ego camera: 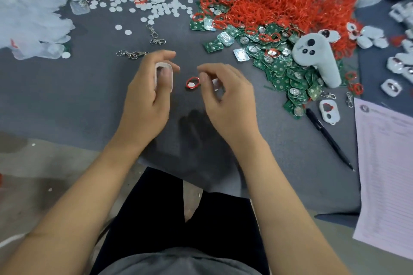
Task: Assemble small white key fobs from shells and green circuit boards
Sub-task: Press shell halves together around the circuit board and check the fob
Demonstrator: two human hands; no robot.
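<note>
Grey worktop, mid-front: left hand gripping a white shell, right hand pinching a red ring.

We can read no text here with any confidence. The white handheld controller, lying on the heap of green circuit boards, carries a small dark marking on its face beside its buttons, but we find it too blurred to make out. Just right of and below that controller, the printed paper form bears a round emblem at its top left corner and rows of fine print in ruled lines, none of which we can decipher.
</note>
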